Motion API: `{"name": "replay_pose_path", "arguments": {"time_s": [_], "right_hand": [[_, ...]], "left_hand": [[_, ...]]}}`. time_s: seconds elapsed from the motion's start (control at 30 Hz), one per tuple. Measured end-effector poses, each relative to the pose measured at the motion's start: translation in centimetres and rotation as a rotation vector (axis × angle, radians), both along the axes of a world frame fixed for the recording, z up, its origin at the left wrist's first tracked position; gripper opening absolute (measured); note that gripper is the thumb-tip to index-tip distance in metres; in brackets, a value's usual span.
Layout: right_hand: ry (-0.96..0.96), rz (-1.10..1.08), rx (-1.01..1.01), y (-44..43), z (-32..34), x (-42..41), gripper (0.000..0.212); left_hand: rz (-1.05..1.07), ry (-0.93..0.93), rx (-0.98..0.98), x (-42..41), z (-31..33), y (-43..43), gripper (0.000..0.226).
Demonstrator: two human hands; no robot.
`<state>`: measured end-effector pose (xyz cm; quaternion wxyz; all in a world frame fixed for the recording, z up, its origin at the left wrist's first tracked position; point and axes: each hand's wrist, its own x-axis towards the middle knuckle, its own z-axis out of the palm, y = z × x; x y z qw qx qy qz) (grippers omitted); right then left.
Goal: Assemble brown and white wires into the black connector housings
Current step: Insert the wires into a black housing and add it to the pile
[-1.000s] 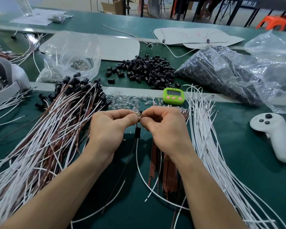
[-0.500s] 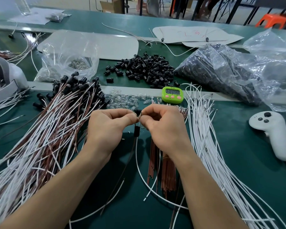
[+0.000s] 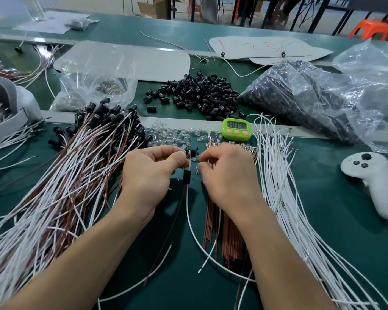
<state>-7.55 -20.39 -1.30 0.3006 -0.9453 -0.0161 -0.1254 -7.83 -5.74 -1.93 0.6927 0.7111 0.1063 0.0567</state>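
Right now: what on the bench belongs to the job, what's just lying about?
In the job: left hand, right hand, held housing, loose black housings, white wires, brown wires, finished assemblies.
Lying about: green timer, white controller.

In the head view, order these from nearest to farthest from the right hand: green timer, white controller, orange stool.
From the right hand:
1. green timer, just behind it.
2. white controller, on the table to its right.
3. orange stool, far back right, beyond the table.
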Motion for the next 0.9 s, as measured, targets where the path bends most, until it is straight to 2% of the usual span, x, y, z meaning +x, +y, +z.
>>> {"name": "replay_pose_path", "arguments": {"time_s": [0.1,0.23,0.3,0.37,0.47,0.53,0.9], "right_hand": [[0.025,0.017,-0.211,0.3,-0.5,0.0,0.023],[0.011,0.047,-0.151,0.1,-0.4,0.0,0.012],[0.042,0.053,-0.016,-0.2,-0.3,0.1,0.006],[0.082,0.023,0.217,-0.4,-0.2,0.3,0.010],[0.034,-0.035,0.529,-0.9,-0.1,0.8,0.017],[0.033,0.022,0.626,-1.0,0.1,0.9,0.016],[0.153,0.199,0.492,-1.9,0.4,0.6,0.021]], "left_hand": [[-0.009,-0.009,-0.008,-0.1,0.0,0.0,0.013],[-0.016,-0.018,0.005,-0.1,-0.2,0.1,0.013],[-0.015,-0.019,0.013,0.0,-0.3,0.1,0.015],[-0.012,-0.023,0.023,0.1,-0.4,0.2,0.017],[-0.044,-0.039,0.103,0.1,-0.5,0.1,0.021],[-0.077,-0.058,0.126,-0.1,-0.6,0.0,0.022],[-0.120,-0.119,0.170,0.0,-0.8,0.3,0.027]]}}
